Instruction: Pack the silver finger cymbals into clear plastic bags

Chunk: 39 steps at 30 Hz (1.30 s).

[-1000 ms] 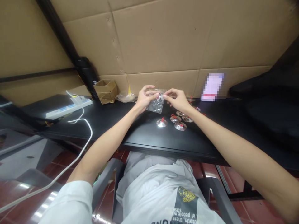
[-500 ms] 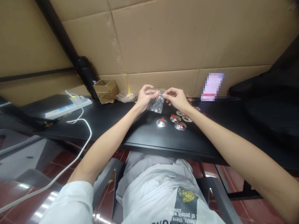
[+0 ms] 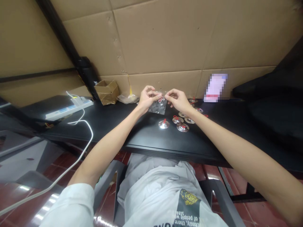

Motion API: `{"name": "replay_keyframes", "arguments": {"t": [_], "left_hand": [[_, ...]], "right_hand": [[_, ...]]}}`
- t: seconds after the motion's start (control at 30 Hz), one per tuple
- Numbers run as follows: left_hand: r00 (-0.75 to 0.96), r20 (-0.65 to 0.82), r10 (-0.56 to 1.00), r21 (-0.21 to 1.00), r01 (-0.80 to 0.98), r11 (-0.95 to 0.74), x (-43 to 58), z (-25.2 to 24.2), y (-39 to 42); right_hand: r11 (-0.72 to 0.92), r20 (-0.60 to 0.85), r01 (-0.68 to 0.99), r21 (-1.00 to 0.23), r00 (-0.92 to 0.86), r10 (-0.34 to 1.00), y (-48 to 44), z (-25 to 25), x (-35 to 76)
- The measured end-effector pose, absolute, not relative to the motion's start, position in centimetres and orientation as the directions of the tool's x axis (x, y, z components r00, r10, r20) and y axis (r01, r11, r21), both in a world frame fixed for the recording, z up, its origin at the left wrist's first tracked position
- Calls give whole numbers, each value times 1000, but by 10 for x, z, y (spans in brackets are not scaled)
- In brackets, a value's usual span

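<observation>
- Both hands are up off the counter, close together, with a small clear plastic bag pinched between them.
- Left hand: thumb and fingertips are pressed together on the bag's top left edge, and the other fingers are curled in.
- Right hand: same deal on the top right edge, thumb and forefinger pinching it.
- The bag hangs down from that top edge, so its long side runs roughly up and down, slanting a bit toward the left wrist. It sits right in the gap between the two hands, and neither is nearer than the other. The bottom looks clear of the counter, but it's hard to be sure.
- There seems to be something shiny with a bit of red inside near the top. Too small to say for certain.
- On the wrist side of the right hand, a bunch of little metal discs with red loops lie flat on the counter, some touching.
- Well off past the left hand there's a small cardboard box, a power strip and its white cable dangling over the edge.
</observation>
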<state>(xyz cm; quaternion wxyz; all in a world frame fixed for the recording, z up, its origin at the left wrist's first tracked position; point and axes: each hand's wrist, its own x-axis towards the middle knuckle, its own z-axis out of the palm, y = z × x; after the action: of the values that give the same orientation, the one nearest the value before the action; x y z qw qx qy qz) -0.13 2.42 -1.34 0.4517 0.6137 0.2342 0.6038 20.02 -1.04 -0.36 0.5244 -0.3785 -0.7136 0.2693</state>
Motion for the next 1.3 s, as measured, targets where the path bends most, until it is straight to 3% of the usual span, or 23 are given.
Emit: {"name": "replay_keyframes", "arguments": {"t": [0.43, 0.63, 0.83, 1.07, 1.3], "left_hand": [[168, 559, 812, 825, -213, -524, -1, -12, 16], [236, 515, 824, 856, -193, -480, -7, -12, 19], [385, 322, 865, 932, 28, -360, -16, -19, 24], [338, 275, 900, 960, -53, -274, -14, -12, 20], [412, 301, 860, 944, -1, -330, -12, -14, 17]], "right_hand": [[616, 593, 379, -690, -193, 782, -16, -3, 205], [565, 541, 313, -763, -169, 824, -8, -5, 208], [543, 546, 249, -802, -64, 836, 1, -6, 213], [368, 352, 140, -919, -127, 927, -1, -7, 214], [376, 365, 78, -923, -128, 922, -4, -6, 214]]}}
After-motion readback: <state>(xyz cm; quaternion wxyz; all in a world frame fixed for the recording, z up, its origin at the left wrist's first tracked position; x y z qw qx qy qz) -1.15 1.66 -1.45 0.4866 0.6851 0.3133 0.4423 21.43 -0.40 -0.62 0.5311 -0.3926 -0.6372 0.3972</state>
